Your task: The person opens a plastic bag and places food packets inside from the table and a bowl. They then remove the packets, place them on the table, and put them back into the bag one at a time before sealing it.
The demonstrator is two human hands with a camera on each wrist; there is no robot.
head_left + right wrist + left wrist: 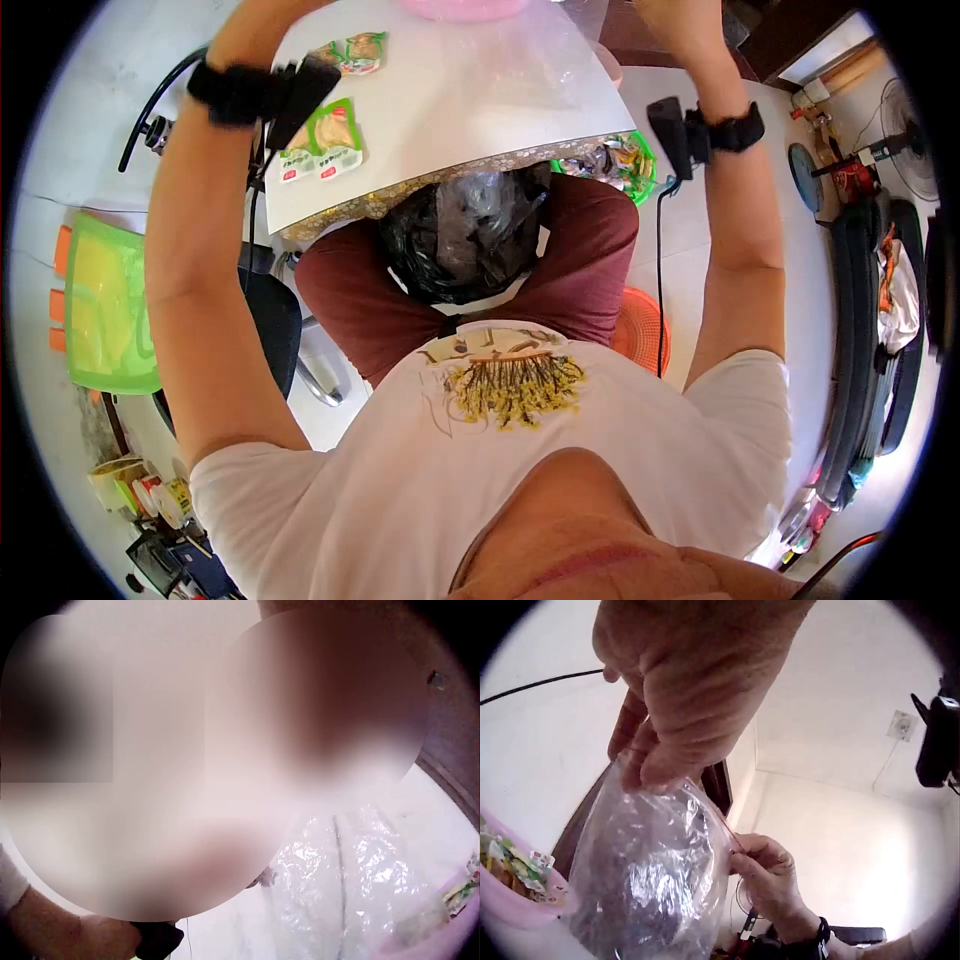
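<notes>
A clear plastic bag [649,877] hangs between my two hands, with a thin reddish line along its top edge. My left hand [697,682] pinches one end of that edge from above, and my right hand [769,881] pinches the other end between thumb and fingers. The bag [330,877] shows in the right wrist view, where a large blurred patch covers much of the frame. In the head view it spreads as a clear sheet over the white table [430,120], while both hands are largely cut off at the top.
A pink basin [517,900] with small packets inside stands beside the bag. Green-and-clear food packets [335,135] lie at the table's left. A black plastic bag [465,235] hangs between the knees, near a green basket [645,165] of wrappers.
</notes>
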